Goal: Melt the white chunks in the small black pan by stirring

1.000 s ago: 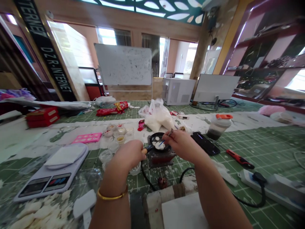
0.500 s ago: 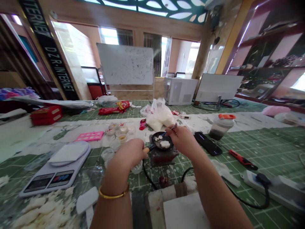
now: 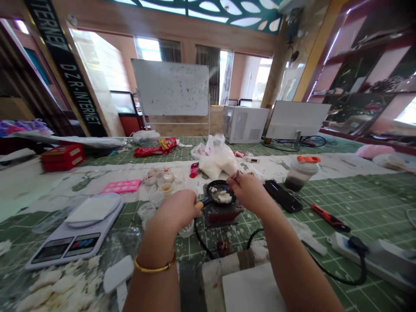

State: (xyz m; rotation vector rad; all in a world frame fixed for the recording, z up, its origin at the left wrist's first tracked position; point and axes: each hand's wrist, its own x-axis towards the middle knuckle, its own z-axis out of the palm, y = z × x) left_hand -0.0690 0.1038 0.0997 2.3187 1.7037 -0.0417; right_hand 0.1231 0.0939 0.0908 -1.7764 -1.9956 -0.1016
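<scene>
A small black frying pan (image 3: 212, 200) sits on a small dark-red electric hot plate (image 3: 224, 216). My left hand (image 3: 181, 207) is wrapped round its handle, whose tan end shows at the fingers. Inside the pan lie a white, soft-looking lump (image 3: 225, 197) and smaller white bits near the far left rim. My right hand (image 3: 245, 186) reaches over the pan's right side, fingers pinched on a thin tool. Only a blue part near the pan and a short end above the fingers show, so its kind is unclear.
Left of the pan stand several small clear cups (image 3: 166, 188), a pink mold (image 3: 121, 186) and a kitchen scale (image 3: 78, 234). A bag of white powder (image 3: 217, 160) is behind. To the right are a phone (image 3: 282, 196), a screwdriver (image 3: 329, 216), a lidded shaker cup (image 3: 300, 172) and a power strip (image 3: 344, 247).
My right hand has shifted slightly with the tool. The white bits at the pan's far left look smaller and more spread out. My left hand stays on the handle.
</scene>
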